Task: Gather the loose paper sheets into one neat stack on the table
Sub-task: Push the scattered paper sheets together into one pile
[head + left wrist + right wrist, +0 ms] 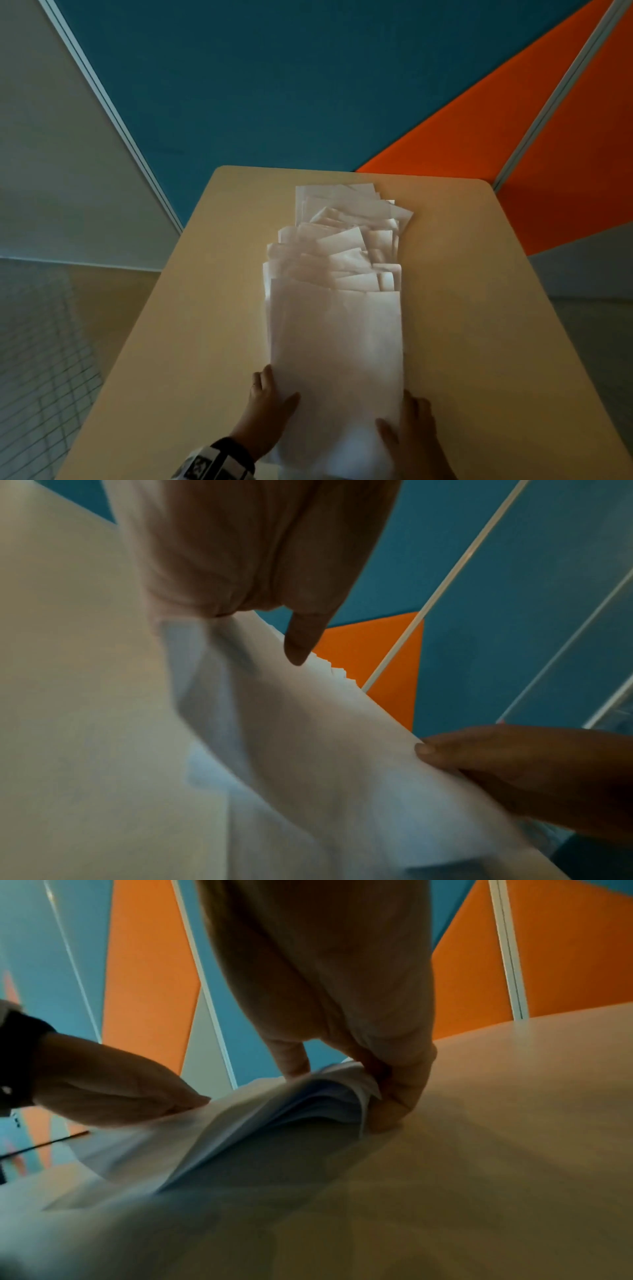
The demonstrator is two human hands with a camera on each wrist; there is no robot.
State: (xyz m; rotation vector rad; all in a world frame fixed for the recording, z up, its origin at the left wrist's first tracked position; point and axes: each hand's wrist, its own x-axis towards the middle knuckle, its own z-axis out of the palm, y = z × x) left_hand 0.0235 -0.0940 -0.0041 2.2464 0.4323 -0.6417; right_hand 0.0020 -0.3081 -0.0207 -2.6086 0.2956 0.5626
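White paper sheets (335,342) lie in a long, uneven pile down the middle of the beige table (205,308). The far sheets (346,219) are fanned and skewed; a flat sheet covers the near part. My left hand (274,390) holds the pile's near left edge, thumb on top and fingers along the side. My right hand (407,421) holds the near right edge. In the right wrist view my right hand (342,1085) has its fingers (394,1104) curled round the lifted edge of the sheets (274,1110). The left wrist view shows my left hand (298,642) on the paper (308,737).
Blue (274,85) and orange (513,154) partition panels stand right behind the table's far edge. Grey floor (41,342) lies to the left and right of the table. Bare tabletop (479,342) flanks the pile on both sides. A patterned band (219,459) sits on my left wrist.
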